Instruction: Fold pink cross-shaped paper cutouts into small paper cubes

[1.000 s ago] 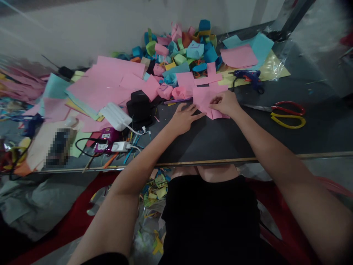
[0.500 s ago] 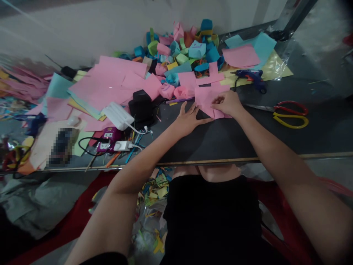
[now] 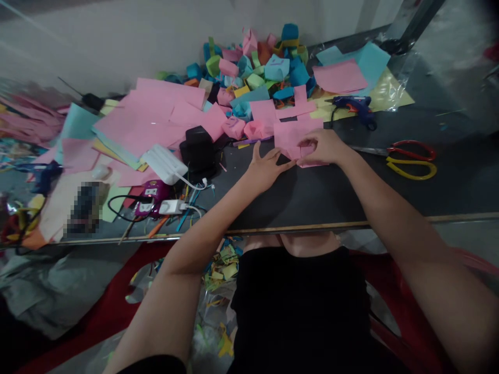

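Observation:
A pink sheet of paper (image 3: pixel 287 132) lies on the dark tabletop in front of me, its near part folded up. My right hand (image 3: pixel 326 146) is closed in a pinch on the paper's near right part, partly covering it. My left hand (image 3: pixel 267 169) rests at the near left edge with its fingers spread, thumb and fingertips touching the paper or the table beside it. Just beyond the sheet sit a cross-shaped pink cutout (image 3: pixel 300 104) and a small folded pink paper box (image 3: pixel 255 130).
Scissors (image 3: pixel 409 158) and a blue glue gun (image 3: pixel 353 105) lie to the right. Colourful folded paper boxes (image 3: pixel 255 70) are heaped along the wall. On the left are pink sheets (image 3: pixel 156 114), a black object (image 3: pixel 198 150), a white power bank (image 3: pixel 163 163) and a purple power strip (image 3: pixel 152 197).
My right hand has shifted slightly left, and the near fold of the pink paper has changed shape. My left thumb has moved in a little closer to the right hand.

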A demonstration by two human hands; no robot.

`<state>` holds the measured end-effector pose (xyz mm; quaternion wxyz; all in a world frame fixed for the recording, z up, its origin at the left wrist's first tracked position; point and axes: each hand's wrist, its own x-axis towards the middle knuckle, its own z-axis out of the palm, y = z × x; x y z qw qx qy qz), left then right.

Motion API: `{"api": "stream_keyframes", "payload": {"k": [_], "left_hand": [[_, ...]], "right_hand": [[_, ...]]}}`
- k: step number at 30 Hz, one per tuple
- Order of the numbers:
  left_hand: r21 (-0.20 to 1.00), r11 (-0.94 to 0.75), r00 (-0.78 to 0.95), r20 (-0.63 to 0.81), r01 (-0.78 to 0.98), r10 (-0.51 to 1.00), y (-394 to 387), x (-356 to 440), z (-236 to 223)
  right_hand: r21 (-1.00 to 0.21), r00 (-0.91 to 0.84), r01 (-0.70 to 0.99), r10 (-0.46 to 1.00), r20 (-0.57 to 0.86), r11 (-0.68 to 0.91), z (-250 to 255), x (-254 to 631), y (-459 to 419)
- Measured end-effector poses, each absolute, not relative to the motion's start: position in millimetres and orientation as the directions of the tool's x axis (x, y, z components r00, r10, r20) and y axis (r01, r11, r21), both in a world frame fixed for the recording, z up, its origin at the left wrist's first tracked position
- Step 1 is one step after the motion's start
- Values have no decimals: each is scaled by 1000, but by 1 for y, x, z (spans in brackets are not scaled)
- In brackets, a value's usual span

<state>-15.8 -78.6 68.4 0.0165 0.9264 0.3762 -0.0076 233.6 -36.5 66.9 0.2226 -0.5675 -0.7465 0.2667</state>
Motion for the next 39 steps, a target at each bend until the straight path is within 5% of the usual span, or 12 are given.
{"api": "stream_keyframes", "payload": {"k": [12,17,22,31,39], "left_hand": [[59,-713,715,-73,699,695,-83,-10,75],[67,-717,720,-77,694,690,-84,-9,75],[31,-746,746,-76,665,662,-80,-16,70],[-1,-737,734,-93,676,673,-81,-18,75],[58,-688,675,153,723,722,-75,-9,58]], "right_hand": [[-610,-399,743,914,-71,277,70,244,-36],[-696,-423,673,902,-85,250,71,252,-34],[-780,-234,617,970,-60,100,61,251,-31],[-707,-86,702,996,33,84,63,240,-35],[-499,127,866,963,238,9,53,239,-33]]}}
